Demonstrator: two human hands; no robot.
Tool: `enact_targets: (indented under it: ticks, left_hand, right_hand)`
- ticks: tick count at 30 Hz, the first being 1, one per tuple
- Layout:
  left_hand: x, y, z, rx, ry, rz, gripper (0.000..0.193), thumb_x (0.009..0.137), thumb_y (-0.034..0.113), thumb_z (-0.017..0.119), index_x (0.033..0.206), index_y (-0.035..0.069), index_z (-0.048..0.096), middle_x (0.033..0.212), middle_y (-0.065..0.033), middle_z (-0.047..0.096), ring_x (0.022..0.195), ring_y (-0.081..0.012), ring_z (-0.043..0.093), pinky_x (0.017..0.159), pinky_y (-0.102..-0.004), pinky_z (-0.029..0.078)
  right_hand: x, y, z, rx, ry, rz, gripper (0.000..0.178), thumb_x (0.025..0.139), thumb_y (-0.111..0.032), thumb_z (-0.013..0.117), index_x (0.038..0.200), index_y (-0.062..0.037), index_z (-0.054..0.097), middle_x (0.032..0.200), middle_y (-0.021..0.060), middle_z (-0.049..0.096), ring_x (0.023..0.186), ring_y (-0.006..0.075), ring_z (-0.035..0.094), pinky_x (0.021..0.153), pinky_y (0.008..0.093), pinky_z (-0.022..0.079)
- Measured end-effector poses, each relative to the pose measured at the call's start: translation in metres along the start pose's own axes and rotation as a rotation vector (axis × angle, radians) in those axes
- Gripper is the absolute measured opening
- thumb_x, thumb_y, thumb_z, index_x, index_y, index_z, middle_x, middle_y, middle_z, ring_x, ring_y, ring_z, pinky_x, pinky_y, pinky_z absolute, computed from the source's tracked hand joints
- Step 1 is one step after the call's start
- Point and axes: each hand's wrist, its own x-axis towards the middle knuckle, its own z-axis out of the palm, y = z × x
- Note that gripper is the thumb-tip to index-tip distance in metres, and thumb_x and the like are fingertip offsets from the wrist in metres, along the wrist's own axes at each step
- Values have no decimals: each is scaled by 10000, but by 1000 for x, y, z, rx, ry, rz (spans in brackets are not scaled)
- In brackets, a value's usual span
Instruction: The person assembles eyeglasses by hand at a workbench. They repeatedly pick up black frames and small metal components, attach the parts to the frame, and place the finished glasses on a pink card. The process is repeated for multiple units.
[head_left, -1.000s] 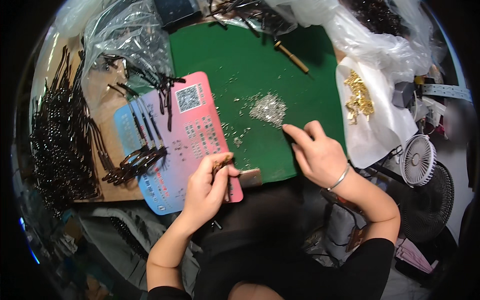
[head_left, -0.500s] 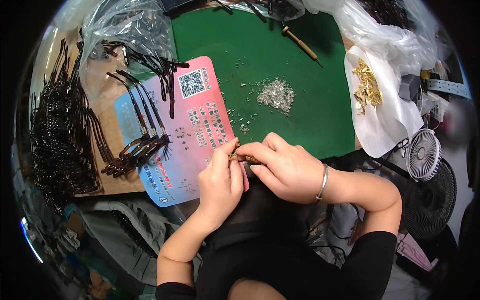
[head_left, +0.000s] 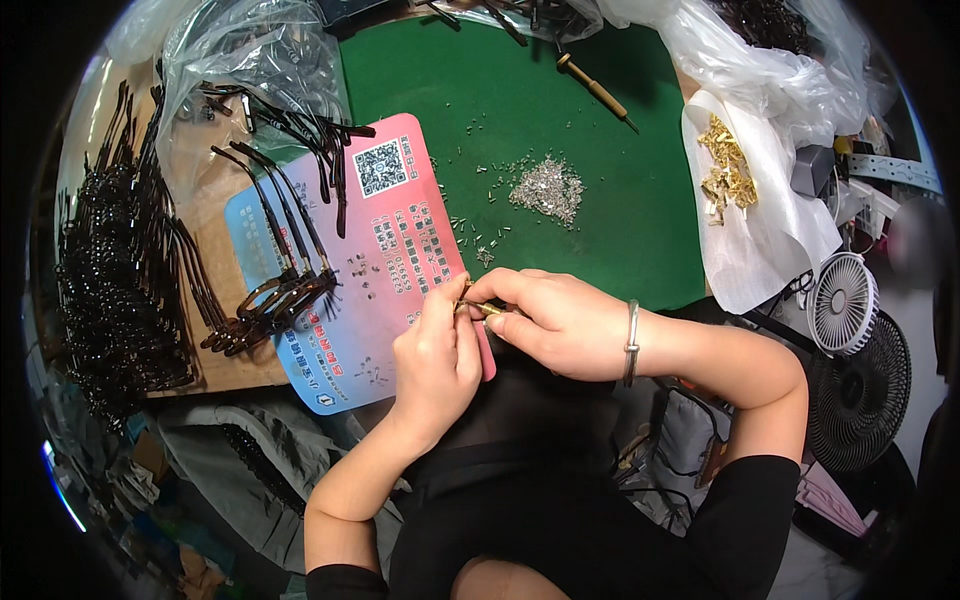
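Green mat (head_left: 630, 230); right hand (head_left: 560, 322) pinching metal (head_left: 489, 309).

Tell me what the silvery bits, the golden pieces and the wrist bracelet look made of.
Silvery bits: likely metal, bright and bare-looking, given their sharp glints.
Golden pieces: probably brass or gold-plated metal, polished, with bright yellow highlights.
Bracelet: seemingly smooth, silver-coloured metal, from its sheen; exact metal unclear.

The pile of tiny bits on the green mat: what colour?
The pile is shiny silver, best seen in the head view.
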Motion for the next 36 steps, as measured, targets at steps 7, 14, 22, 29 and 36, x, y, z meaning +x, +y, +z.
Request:
enact_targets:
  ticks: [7,14,22,29,36]
  left_hand:
    - [2,8,-7,48,-83,-72,272,828,-55,494,1094,-36,547,943,-209,636,851,-302,656,743,-333,509]
    - [15,3,-11,-155,92,-133,422,874,-54,450,1289,15,420,926,-158,655,710,-188,640,649,-294,509]
    - [21,-26,-30,-424,-88,-118,230,838,-56,504,1050,-53,592,930,-131,670,818,-154,647,711,-279,525]
    - [-2,-21,-70,-1281,-369,-286,653,845,168,484,1398,-48,210,1394,-211,348,1253,-324,410,979,-399,387]
    - [10,-12,-43,-1082,-406,-306,615,780,-153,453,1358,-13,298,1392,-179,361,1271,-301,392,971,-365,408]
  right_hand:
    - [-15,-5,11,-405,138,-76,286,864,-175,479,1120,-48,483,914,215,523,681,376,610,620,444,520]
    - [-42,1,-7,-596,420,-106,376,846,-144,543,1211,-87,475,908,119,490,632,281,590,555,364,512]
    - [-24,28,-33,-297,381,-123,281,875,-213,534,1095,-41,506,936,177,556,802,332,605,713,385,500]
    - [-9,-7,-197,-520,838,155,231,768,-230,567,815,-9,615,726,173,635,645,296,630,604,375,501]
    - [79,30,-340,-718,1245,450,240,793,-209,553,981,-88,641,1024,185,633,992,342,601,872,416,481]
